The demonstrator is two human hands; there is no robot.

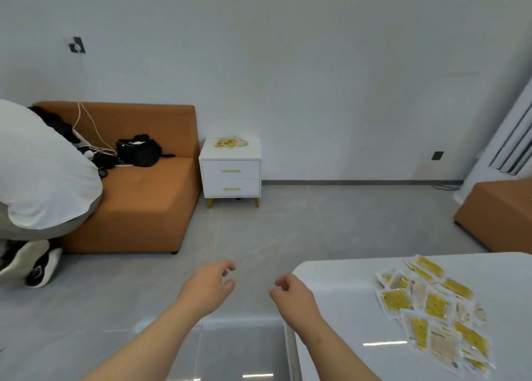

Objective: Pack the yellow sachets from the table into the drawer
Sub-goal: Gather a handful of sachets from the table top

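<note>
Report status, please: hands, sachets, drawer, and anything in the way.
Left hand and right hand empty, loosely curled. Sachets spread on table, none picked. Both drawers closed, across the floor. Person crouched at sofa, left of path.

At my lower right I see the white table [345, 288]. Many yellow sachets [434, 305] lie flat on it, loosely spread and partly overlapping. Farther away, the white nightstand [253, 151] carries a small pile of sachets [230, 142] on its top.
</note>
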